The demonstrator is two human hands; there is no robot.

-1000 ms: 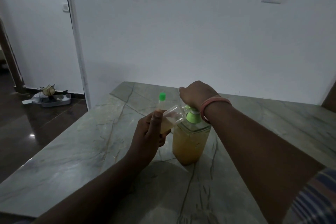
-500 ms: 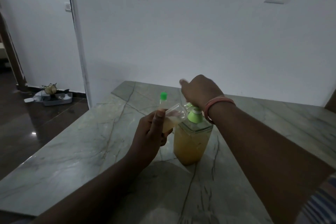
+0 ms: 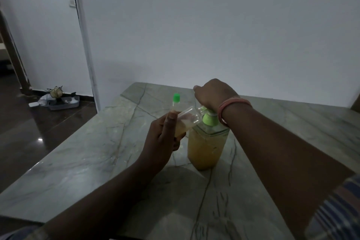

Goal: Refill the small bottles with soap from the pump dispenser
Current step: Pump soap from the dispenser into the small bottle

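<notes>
A clear pump dispenser [image 3: 206, 148] full of amber soap stands on the marble table [image 3: 93, 154], with a green pump collar. My right hand [image 3: 212, 93] rests closed on top of the pump head, which it hides. My left hand [image 3: 161, 140] holds a small clear bottle [image 3: 188, 120], tilted with its mouth toward the pump spout; amber soap lies in its lower part. A second small bottle with a green cap [image 3: 176, 99] stands behind my left thumb, its body mostly hidden.
A white wall rises right behind the table's far edge. To the left the table ends at a drop to a dark floor, where a grey tray with clutter [image 3: 62, 101] sits by a doorway.
My right hand rose slightly off the pump half a second ago and has come back down onto it. My left hand and the tilted bottle have stayed in place.
</notes>
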